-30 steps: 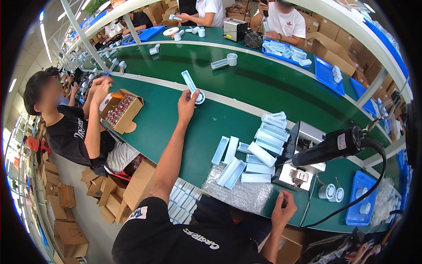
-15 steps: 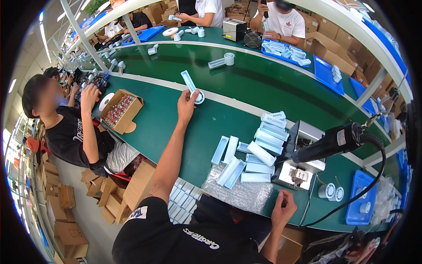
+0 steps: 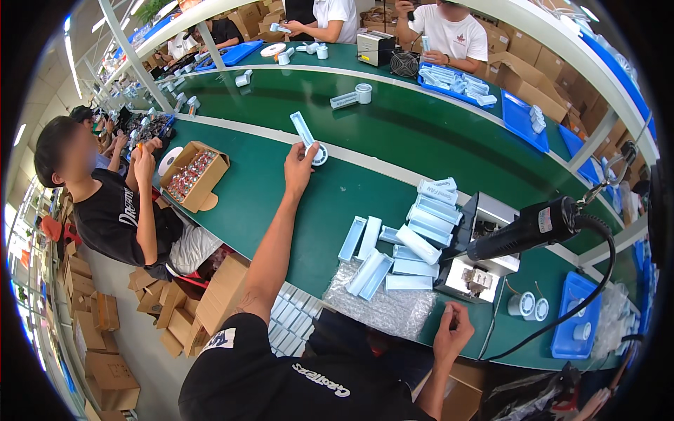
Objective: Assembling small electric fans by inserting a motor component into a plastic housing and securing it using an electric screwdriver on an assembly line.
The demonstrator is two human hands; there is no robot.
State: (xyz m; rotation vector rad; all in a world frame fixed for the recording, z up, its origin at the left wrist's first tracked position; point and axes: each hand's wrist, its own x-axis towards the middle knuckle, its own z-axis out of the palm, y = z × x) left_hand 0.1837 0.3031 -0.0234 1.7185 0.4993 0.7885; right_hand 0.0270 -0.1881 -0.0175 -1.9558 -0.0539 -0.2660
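Pinches a pale blue plastic trough-shaped piece (image 3: 302, 128) with a round slotted ring in the fingers of the left hand (image 3: 299, 170), over the far side of the green tabletop (image 3: 330, 203) near a white rail (image 3: 365, 165). Curls the fingers of the right hand (image 3: 453, 332) by the near edge, contact between their tips impossible to tell. Faces a heap of pale blue plastic troughs (image 3: 419, 246), partly on clear bubble wrap (image 3: 393, 316).

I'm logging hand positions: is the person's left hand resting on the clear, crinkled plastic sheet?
No, the left hand is away from the plastic sheet, gripping a light-blue plastic part with a round end.
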